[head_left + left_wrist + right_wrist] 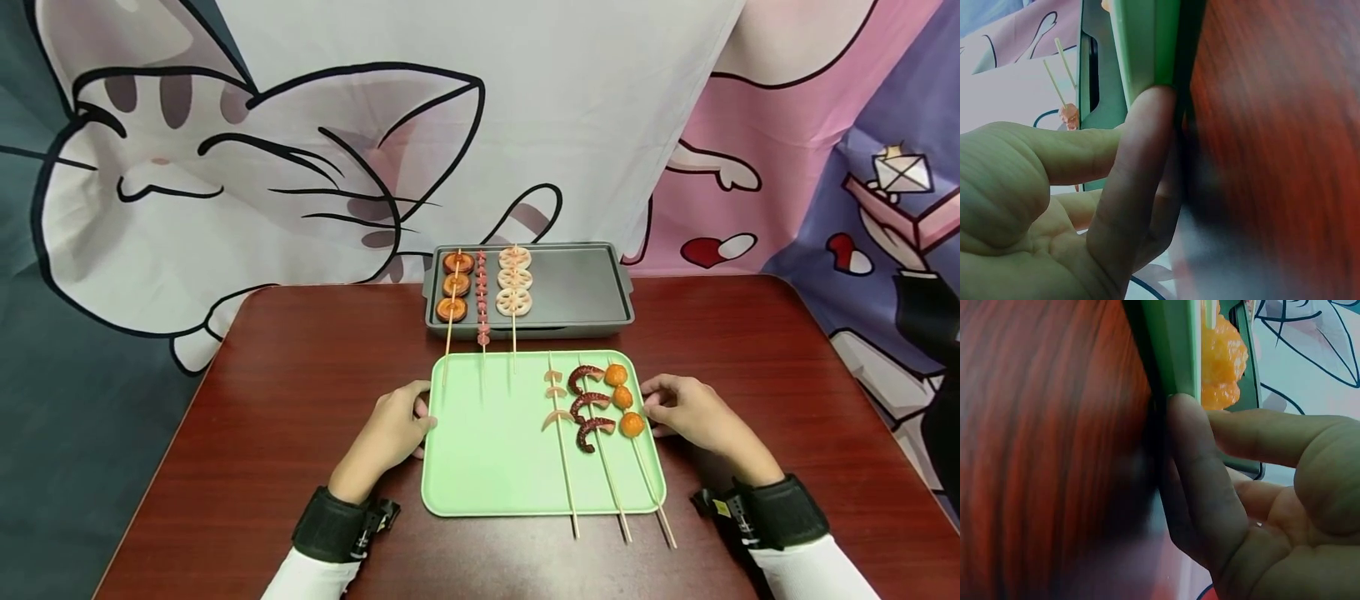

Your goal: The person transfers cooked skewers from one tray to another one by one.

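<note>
My left hand (392,423) pinches the left rim of a light green tray (487,450), thumb on top and fingers under the edge, as the left wrist view shows. On the opposite side, my right hand (693,410) grips the right rim the same way. Three skewers lie on the tray's right half: one with thin pale curved pieces (555,392), one with dark red tentacle pieces (591,407), one with orange balls (632,424). Their stick ends jut past the tray's front edge. In the right wrist view an orange ball (1222,359) shows beyond the rim.
Behind the tray stands a dark grey rectangular pan (573,287). On its left part lie skewers of browned round slices (456,286), small pink pieces (482,300) and lotus root slices (514,279), sticks reaching over the green tray. A cartoon cloth (585,108) hangs behind the brown table (300,350).
</note>
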Available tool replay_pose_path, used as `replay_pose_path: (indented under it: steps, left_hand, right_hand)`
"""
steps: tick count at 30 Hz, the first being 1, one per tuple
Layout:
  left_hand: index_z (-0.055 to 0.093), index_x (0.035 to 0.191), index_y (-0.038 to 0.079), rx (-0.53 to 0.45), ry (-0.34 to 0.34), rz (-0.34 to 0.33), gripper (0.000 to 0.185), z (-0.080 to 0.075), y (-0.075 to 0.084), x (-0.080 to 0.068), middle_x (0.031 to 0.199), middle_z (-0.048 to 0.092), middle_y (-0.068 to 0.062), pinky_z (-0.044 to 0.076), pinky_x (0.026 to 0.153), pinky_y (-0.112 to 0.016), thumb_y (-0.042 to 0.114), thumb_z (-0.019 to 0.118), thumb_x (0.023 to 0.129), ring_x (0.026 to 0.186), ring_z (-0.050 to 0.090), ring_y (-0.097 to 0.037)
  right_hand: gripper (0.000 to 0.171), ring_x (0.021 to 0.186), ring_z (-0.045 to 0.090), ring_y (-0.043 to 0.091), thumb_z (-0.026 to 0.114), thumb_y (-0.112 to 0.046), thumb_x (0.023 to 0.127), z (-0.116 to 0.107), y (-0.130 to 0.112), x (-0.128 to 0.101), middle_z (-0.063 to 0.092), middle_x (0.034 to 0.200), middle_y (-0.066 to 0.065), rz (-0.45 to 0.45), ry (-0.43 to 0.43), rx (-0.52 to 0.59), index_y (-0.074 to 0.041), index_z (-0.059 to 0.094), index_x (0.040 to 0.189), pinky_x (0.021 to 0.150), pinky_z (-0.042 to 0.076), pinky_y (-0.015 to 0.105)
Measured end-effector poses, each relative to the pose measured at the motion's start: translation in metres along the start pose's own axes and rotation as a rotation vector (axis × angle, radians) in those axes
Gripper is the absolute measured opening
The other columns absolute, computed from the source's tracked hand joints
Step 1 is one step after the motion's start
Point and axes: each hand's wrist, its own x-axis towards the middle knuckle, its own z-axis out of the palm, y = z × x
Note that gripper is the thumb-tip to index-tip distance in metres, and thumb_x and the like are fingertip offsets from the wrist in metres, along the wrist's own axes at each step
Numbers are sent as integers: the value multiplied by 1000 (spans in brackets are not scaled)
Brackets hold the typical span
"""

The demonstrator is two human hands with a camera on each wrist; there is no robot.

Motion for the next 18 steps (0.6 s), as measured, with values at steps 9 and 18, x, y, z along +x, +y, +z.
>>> replay_pose_path:
  steps: [9,18]
  left_hand:
    - [53,145,-2,5,6,3,53,0,1,1,88,55,-12,60,47,-30,-6,69,94,57,61,-20]
    - [52,145,-3,12,5,8,54,1,1,1,88,55,-12,59,47,-29,-6,69,94,58,60,-19]
  right_hand:
    - [22,78,70,15,67,-5,96,4,-1,0,69,91,10,-12,58,-53,4,67,116,64,65,27]
    - [20,78,70,16,68,-4,95,5,0,1,69,88,8,-19,72,-83,2,67,115,63,65,27]
